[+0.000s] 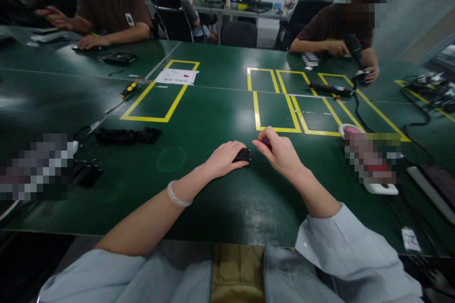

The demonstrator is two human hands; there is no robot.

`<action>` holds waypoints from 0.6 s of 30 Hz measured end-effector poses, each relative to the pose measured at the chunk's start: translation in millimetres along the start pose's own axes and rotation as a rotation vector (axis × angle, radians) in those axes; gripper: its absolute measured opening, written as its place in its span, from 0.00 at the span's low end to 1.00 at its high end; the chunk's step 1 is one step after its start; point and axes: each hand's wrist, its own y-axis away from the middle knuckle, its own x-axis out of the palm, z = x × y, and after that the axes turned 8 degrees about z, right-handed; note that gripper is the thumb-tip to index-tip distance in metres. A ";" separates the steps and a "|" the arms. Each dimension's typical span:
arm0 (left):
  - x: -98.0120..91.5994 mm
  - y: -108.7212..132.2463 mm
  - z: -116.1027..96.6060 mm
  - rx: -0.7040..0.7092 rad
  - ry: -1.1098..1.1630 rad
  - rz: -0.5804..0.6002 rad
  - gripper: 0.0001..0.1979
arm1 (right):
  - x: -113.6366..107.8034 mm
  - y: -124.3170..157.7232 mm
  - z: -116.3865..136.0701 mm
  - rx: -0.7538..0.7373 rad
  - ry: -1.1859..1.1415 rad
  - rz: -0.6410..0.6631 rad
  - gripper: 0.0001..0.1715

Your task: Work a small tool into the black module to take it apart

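On the green table, my left hand (224,158) is closed around a small black plastic part (242,155), with the thumb along its near side. Small pins or screws seem to stick out of its right end. Just to the right, my right hand (280,149) is curled in a pinch, holding a small dark purple object (265,140) mostly hidden by the fingers; its kind cannot be made out. A narrow gap separates the two hands. A pale bracelet (177,195) circles my left wrist.
A yellow-and-black screwdriver (128,90) lies at the left, beyond black parts (128,135). A black corded electric screwdriver (329,89) rests at the right, near a white-framed device (369,161). Yellow tape outlines (279,129) mark the table. Two co-workers (117,4) sit opposite.
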 end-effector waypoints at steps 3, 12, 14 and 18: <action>0.8 0.1 0.2 0.007 0.000 -0.007 0.19 | 4.5 3.0 -0.5 0.005 -0.030 -0.063 0.13; 0.4 0.8 -0.9 0.007 -0.009 -0.009 0.19 | 9.4 3.2 -2.7 0.060 0.043 -0.137 0.17; 0.6 0.7 -0.9 0.003 -0.008 -0.007 0.19 | 10.4 2.9 -2.2 0.073 0.026 -0.148 0.16; 2.0 0.4 0.4 0.009 -0.004 -0.018 0.20 | 12.5 2.2 -2.9 0.043 0.046 -0.185 0.15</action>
